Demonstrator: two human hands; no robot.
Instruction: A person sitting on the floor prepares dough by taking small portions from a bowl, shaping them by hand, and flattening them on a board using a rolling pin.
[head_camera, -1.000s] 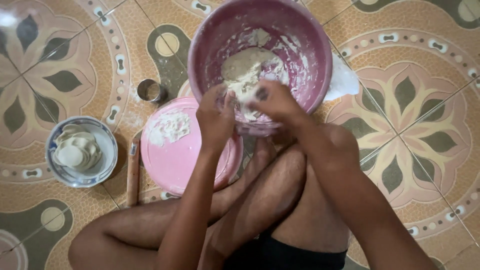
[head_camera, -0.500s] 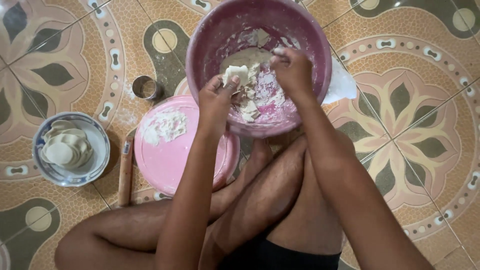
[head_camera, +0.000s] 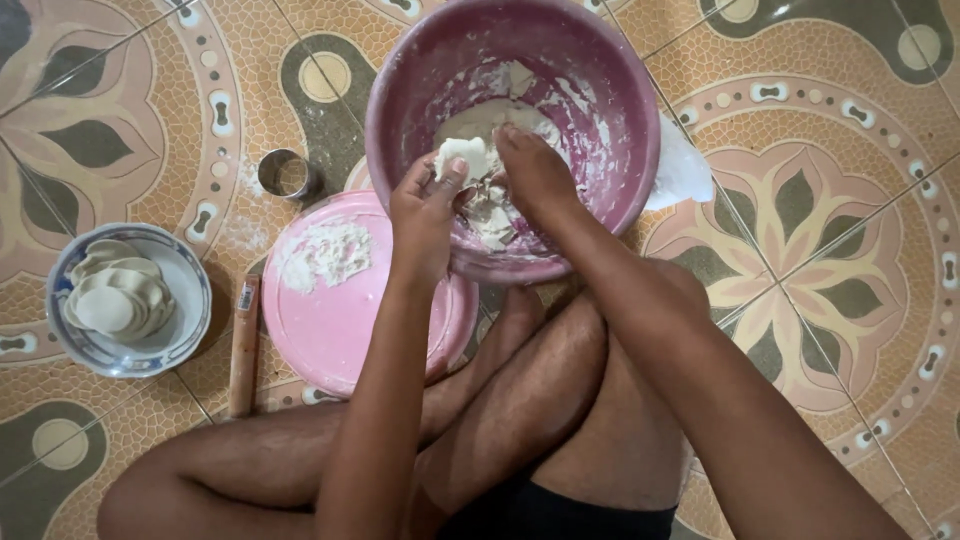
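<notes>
Two hands at work inside one purple basin (head_camera: 620, 120) on the tiled floor (head_camera: 830, 250). Item: my left hand (head_camera: 425, 215), fingers closed on a white lump of dough (head_camera: 462, 158) held up at the near wall of the basin. Item: my right hand (head_camera: 535, 175), fingers curled together and pressed down into the dough mass (head_camera: 490, 215) at the bottom; whether they grip a piece I cannot tell. Step, as I judge it: pulling a portion free from the mass; the next move calls for a clean pinch and lift over the rim. Around: pink round board (head_camera: 350, 310) with a flour heap (head_camera: 322, 255), touching the basin; wooden rolling pin (head_camera: 243, 345) beside it; metal ring cutter (head_camera: 287, 175); blue-and-white bowl (head_camera: 180, 300) of cut dough rounds (head_camera: 115, 300). Obstruction: my crossed legs (head_camera: 520, 400) crowd the board's near edge.
</notes>
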